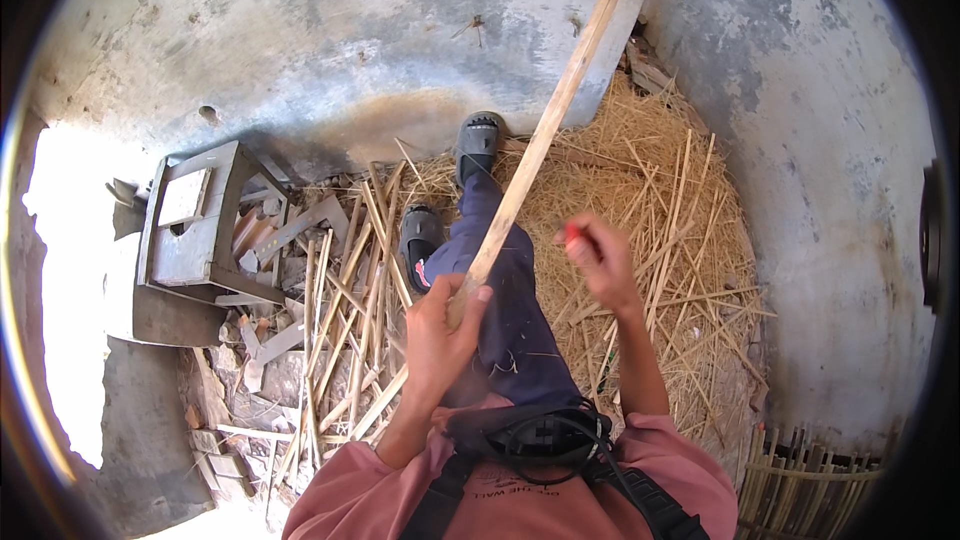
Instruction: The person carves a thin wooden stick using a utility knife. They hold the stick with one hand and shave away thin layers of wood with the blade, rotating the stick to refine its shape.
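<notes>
A long, pale, flat strip of split wood or bamboo [548, 130] slants up and to the right, its far end near the top of the view against the wall. My left hand [443, 325] is closed round its near end, the thumb lying along it. To the right of the strip and apart from it, my right hand [603, 262] is closed on a small red object [572, 233]. Fingers cover most of that object, so its kind does not show. Both hands are above my legs in dark trousers [515, 340].
Thin shavings and straw [690, 230] cover the floor at right. Several long split strips [365, 280] lie piled at left beside a small wooden stool-like frame [205, 225] and broken boards. Grey walls [800, 140] curve round. A woven stick panel [810, 490] stands lower right.
</notes>
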Action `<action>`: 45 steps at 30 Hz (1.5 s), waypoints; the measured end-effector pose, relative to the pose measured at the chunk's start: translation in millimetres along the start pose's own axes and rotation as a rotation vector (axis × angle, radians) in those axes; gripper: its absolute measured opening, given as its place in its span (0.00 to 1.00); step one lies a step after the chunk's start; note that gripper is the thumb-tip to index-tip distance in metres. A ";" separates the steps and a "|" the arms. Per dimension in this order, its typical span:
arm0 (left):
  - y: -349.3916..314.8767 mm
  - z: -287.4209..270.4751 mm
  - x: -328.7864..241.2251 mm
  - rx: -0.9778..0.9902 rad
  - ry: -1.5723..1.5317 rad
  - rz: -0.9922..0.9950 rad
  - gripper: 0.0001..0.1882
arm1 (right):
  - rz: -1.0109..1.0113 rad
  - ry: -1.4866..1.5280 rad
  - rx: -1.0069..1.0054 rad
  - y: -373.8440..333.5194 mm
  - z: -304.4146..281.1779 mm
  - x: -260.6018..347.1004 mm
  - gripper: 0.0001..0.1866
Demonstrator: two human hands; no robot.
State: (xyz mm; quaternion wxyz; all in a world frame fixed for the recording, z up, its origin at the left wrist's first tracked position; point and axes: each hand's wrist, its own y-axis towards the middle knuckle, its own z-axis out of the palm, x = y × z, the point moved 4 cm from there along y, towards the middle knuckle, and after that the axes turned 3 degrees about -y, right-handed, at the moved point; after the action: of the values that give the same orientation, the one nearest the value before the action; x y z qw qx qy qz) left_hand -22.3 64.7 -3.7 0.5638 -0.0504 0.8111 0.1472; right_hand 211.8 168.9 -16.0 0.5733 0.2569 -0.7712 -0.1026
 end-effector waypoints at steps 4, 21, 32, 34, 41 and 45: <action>2.5 0.2 -16.7 0.052 -0.018 -0.013 0.19 | -0.007 -0.087 0.179 -7.9 28.3 35.4 0.14; 1.4 7.9 -25.1 -0.037 -0.025 0.129 0.23 | -0.237 -0.147 0.119 -6.3 40.7 45.7 0.13; 4.9 17.2 -9.4 -0.056 -0.140 0.064 0.18 | -0.249 -0.301 -0.074 -13.3 52.1 43.4 0.13; 5.7 18.3 -10.2 -0.045 -0.135 0.018 0.17 | -0.226 -0.351 -0.085 -12.0 51.1 44.9 0.13; 8.8 17.6 -7.9 -0.052 -0.051 0.002 0.19 | -0.198 -0.272 -0.159 -0.1 46.4 44.4 0.14; 6.2 13.2 -13.0 -0.063 0.004 0.024 0.18 | -0.217 -0.322 -0.135 0.3 42.5 41.8 0.14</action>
State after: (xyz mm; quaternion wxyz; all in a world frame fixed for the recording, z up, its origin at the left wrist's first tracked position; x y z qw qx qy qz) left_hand -7.4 73.4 5.2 0.5585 -0.0587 0.8078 0.1790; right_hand 163.2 141.9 5.2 0.4441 0.2801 -0.8120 -0.2549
